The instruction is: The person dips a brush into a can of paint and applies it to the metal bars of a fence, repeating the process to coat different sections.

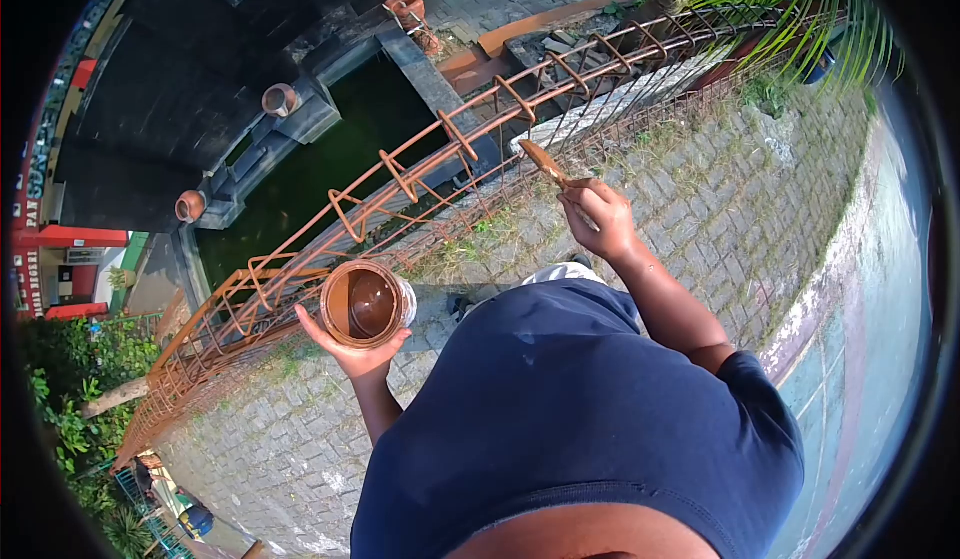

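Observation:
My left hand (pixel 362 357) is wrapped from below around an open paint can (pixel 408 304), with brown paint (pixel 372 301) inside and smeared on its rim. In my right hand (pixel 600 221) is a paintbrush (pixel 543 162), gripped by its handle, its brown-coated end pointing up and left toward the fence. Just beyond both hands runs a metal bar fence (pixel 440 149), brown along its top rails. The brush end appears close to the fence's near side.
Behind the fence lies a pond of dark green water (pixel 330 159) with clay pots (pixel 280 100) on its ledges. Grassy paving (pixel 690 199) stretches under and beside me. Palm fronds (pixel 800 9) overhang the fence's far end, and shrubs (pixel 75 389) stand at left.

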The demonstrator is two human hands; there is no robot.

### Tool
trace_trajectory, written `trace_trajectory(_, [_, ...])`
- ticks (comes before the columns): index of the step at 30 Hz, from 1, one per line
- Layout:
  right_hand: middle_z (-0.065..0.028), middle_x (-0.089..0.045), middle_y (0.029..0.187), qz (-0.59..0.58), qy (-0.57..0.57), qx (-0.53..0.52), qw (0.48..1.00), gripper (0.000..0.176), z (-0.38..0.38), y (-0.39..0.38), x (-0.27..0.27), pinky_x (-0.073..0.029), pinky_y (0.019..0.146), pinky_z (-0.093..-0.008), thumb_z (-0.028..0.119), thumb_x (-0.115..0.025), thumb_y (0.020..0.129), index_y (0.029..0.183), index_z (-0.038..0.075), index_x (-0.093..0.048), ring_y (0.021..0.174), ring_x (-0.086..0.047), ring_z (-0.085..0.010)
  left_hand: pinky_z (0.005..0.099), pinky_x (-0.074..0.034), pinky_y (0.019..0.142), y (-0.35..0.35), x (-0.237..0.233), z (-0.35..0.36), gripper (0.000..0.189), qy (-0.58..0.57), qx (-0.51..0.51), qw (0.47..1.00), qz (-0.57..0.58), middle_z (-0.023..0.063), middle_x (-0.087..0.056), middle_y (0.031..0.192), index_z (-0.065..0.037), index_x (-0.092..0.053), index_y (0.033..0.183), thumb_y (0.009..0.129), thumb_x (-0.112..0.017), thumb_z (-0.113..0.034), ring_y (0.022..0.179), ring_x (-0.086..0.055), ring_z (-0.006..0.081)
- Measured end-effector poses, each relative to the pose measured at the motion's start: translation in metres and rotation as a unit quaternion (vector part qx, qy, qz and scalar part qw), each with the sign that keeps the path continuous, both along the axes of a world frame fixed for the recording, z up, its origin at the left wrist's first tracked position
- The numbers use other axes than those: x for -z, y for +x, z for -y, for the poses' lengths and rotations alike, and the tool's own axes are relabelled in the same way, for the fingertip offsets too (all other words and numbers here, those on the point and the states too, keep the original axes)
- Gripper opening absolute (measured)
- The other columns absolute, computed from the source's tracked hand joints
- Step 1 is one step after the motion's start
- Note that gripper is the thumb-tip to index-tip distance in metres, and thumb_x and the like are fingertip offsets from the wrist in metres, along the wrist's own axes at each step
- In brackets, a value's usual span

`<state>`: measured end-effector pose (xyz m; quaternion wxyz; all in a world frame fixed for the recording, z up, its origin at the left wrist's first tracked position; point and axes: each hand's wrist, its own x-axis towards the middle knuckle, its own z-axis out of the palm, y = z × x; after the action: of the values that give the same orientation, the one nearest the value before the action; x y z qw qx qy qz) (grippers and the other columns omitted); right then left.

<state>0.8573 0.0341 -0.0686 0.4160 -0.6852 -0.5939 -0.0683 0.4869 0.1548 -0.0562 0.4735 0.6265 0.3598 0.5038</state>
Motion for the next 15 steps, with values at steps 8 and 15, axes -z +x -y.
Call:
trace_trajectory(8, [-0.0112, -0.071, 0.093, -0.300, 0.137, 0.141, 0.934, 0.012, -0.006, 0.016, 0.026, -0.057, 0.074, -0.0316, -0.001, -0.075, 0.084, 0.090, 0.000, -0.065, 0.085, -0.072, -0.0203, 0.0546, -0.048, 0.105, -0.005, -0.008, 0.017, 0.150, 0.001, -0.024, 0.999, -0.022, 0.0179, -0.039, 0.148, -0.024, 0.005, 0.157, 0.049, -0.100, -0.025, 0.131, -0.049, 0.0372])
trace_trajectory(15, [-0.0104, -0.069, 0.095, -0.785, 0.207, 0.141, 0.567, 0.011, -0.006, 0.037, 0.059, -0.059, 0.077, -0.0377, 0.012, -0.066, 0.093, 0.099, 0.007, -0.058, 0.086, -0.070, -0.0230, 0.0533, -0.046, 0.107, -0.013, -0.008, 0.014, 0.145, 0.077, -0.023, 0.996, -0.033, 0.0190, -0.039, 0.148, -0.020, 0.004, 0.157, 0.054, -0.098, -0.035, 0.132, -0.049, 0.0368])
